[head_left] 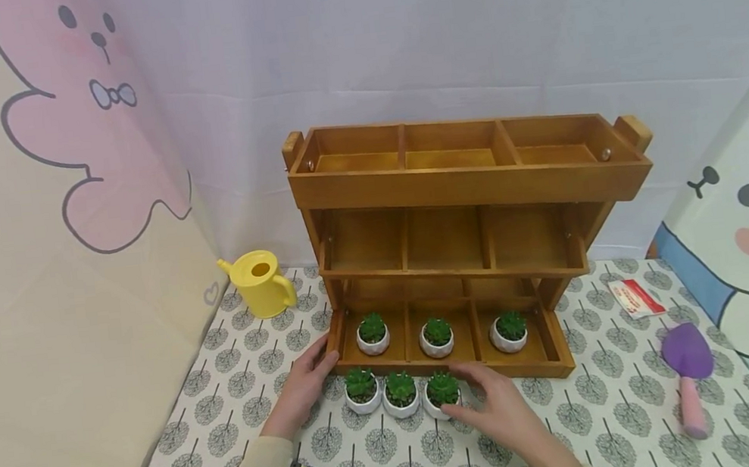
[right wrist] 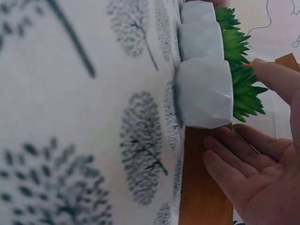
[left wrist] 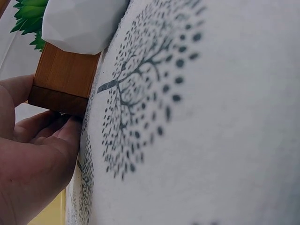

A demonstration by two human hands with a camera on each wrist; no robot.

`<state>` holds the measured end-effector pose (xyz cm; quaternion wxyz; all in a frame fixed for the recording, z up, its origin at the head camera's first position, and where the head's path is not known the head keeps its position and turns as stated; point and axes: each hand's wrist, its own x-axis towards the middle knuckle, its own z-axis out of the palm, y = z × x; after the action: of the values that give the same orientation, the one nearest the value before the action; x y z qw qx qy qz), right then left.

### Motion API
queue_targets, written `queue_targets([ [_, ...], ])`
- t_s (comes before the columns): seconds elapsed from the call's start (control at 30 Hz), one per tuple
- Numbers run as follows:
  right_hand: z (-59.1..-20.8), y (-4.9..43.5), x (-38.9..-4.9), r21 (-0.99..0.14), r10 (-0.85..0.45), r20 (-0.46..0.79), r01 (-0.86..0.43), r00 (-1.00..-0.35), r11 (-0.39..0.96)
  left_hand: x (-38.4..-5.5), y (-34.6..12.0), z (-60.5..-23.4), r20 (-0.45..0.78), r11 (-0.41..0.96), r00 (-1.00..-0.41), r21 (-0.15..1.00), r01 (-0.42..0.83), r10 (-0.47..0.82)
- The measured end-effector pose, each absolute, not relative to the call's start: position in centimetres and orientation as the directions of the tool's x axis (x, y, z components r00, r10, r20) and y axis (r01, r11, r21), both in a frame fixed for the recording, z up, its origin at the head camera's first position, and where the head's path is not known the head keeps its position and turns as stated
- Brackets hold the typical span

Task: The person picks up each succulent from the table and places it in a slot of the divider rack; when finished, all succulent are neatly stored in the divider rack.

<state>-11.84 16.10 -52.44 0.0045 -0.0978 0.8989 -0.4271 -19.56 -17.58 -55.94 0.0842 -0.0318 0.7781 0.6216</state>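
Head view: the red-and-white card [head_left: 636, 298] towards four o'clock is too small to read. Left wrist: the top edge crops the white pot [left wrist: 83, 24] at eleven. Right wrist: the right hand [right wrist: 267, 171] at four runs off-frame.

White pots [head_left: 403, 410], green succulents [head_left: 442, 388], orangey-brown shelf [head_left: 466, 187], yellow watering can [head_left: 260, 295], white cloth [head_left: 609, 410] with tree prints [right wrist: 142, 147], probably grey, kinda blurry.
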Motion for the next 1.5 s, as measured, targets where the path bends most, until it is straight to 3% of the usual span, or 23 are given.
queue_targets([
  [0.37,-54.5,15.7,-11.8,-0.753,-0.192,0.011,-0.134,-0.981,0.644,-19.5,-17.6,-55.8,-0.177,0.224,-0.983,0.961,-0.162,0.05],
  [1.0,-54.3,14.2,-11.8,-0.688,-0.148,0.003,-0.11,-0.989,0.718,-19.4,-17.8,-55.8,-0.175,0.233,-0.983,0.96,-0.158,0.052],
  [1.5,-54.1,14.5,-11.9,-0.709,-0.138,-0.006,-0.094,-0.99,0.698,-19.4,-17.7,-56.0,-0.149,0.216,-0.987,0.967,-0.132,0.064],
])
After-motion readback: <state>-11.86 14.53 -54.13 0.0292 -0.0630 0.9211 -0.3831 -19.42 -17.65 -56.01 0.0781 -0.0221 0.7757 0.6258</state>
